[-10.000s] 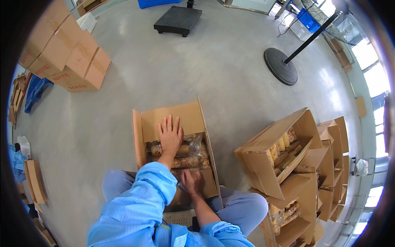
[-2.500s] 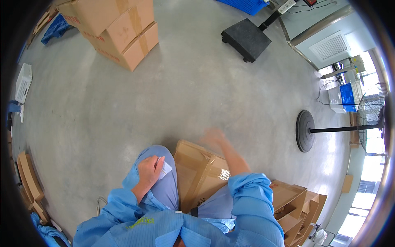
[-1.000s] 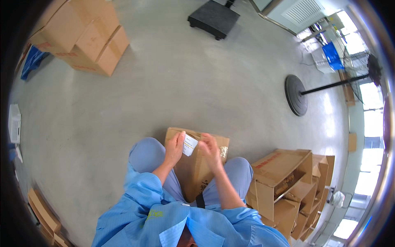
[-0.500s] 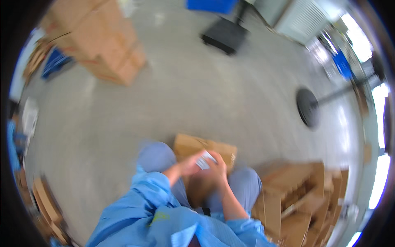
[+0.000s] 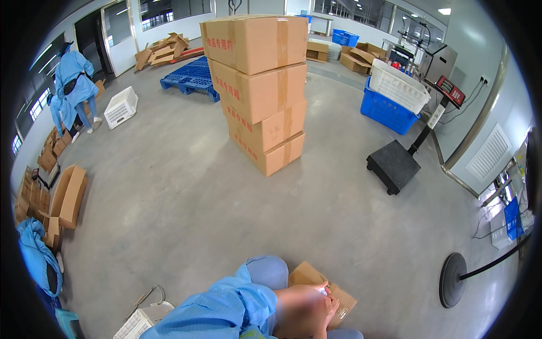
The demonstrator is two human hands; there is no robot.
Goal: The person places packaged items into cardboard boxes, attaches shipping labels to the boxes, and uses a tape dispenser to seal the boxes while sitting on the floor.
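Low in the picture, my left hand [image 5: 316, 286] is closed with a small white item [image 5: 323, 291] at its fingers. It looks like a piece of paper or a label, but most of it is covered. My right hand [image 5: 331, 308] is curled against the same item from the right, its fingers bent. Both hands are over a brown cardboard box [image 5: 307, 275] on the floor between my knees. A blurred patch hides part of my forearms and the near side of the box.
A stack of taped cartons [image 5: 265, 85] stands ahead, with a blue pallet [image 5: 192, 78] behind it. To the right are a black platform scale [image 5: 393, 165], crates [image 5: 389, 107] and a round stand base [image 5: 453, 279]. People in blue [image 5: 76, 85] stand far left, near cardboard and a white basket [image 5: 121, 107].
The view has swung up and left, so my hands sit lower and further right in it. The whole carton stack now shows. Both hands stay together at the white item.
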